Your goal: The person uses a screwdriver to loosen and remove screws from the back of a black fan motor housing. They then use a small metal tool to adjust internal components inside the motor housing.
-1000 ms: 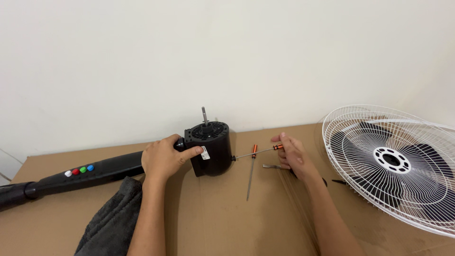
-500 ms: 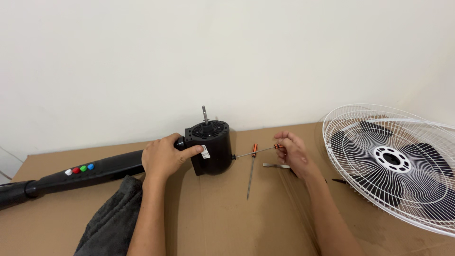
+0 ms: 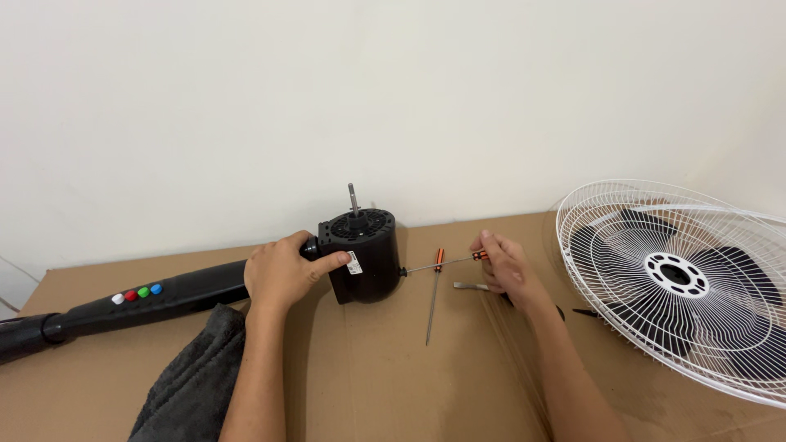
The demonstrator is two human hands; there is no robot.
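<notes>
A black fan motor housing (image 3: pixel 364 250) with a metal shaft pointing up stands on the cardboard (image 3: pixel 393 376). My left hand (image 3: pixel 282 270) grips its left side where it joins the black stand pole (image 3: pixel 147 299). Over on the right, my right hand (image 3: pixel 501 263) holds an orange-handled screwdriver (image 3: pixel 446 262) level, its tip against the housing's right side. A second long screwdriver (image 3: pixel 433 299) lies on the cardboard below it, beside my right hand.
The pole carries several coloured buttons (image 3: pixel 137 292). A dark grey cloth (image 3: pixel 192 381) lies at the front left. A white wire fan guard (image 3: pixel 679 278) with black blades leans at the right. A small metal piece (image 3: pixel 468 286) lies near my right hand. A white wall stands behind.
My right hand has brought the orange-handled screwdriver from beside the lying one up to the housing's right side. My left hand has kept its grip.
</notes>
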